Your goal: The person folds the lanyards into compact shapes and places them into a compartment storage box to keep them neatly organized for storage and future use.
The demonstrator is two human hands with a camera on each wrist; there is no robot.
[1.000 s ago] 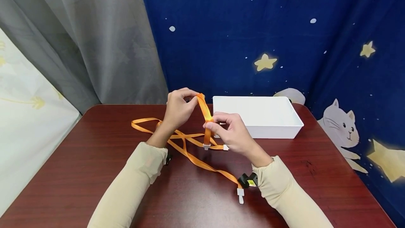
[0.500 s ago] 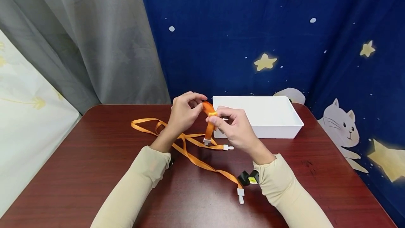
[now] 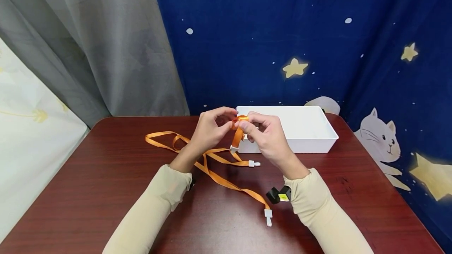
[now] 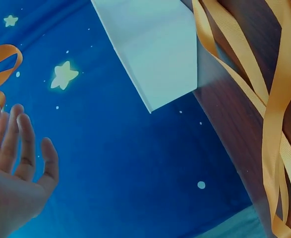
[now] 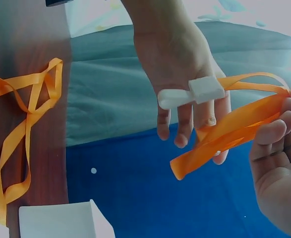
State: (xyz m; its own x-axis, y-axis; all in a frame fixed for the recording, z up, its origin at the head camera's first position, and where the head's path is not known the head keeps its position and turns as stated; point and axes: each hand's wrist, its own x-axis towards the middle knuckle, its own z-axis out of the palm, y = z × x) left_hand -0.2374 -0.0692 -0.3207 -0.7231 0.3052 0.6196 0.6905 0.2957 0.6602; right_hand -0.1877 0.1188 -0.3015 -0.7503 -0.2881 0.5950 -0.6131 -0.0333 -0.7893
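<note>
Above the table, both hands hold a folded orange lanyard point(image 3: 237, 139) with a white plastic clip point(image 5: 207, 90) hanging from it. My right hand point(image 3: 271, 138) pinches the bundle between thumb and fingers where a turn of strap wraps round it. With thumb and forefinger, my left hand point(image 3: 211, 128) grips the strap at the loop beside the right fingertips; its other fingers point(image 4: 26, 144) are spread loosely. In the right wrist view the folded strap point(image 5: 239, 121) sticks out of the right hand in flat layers, partly covering the left fingers.
More orange lanyards point(image 3: 222, 181) lie loosely crossed on the dark red table point(image 3: 88, 191), below and left of the hands. Their white clips point(image 3: 268, 214) point right and toward the front. A white open box point(image 3: 300, 146) stands at the back right, close behind the right hand.
The left hand has moved right and slightly down, toward the right hand. The strap stretched between them has shortened into a small loop round the bundle. The loose lanyards have not moved.
</note>
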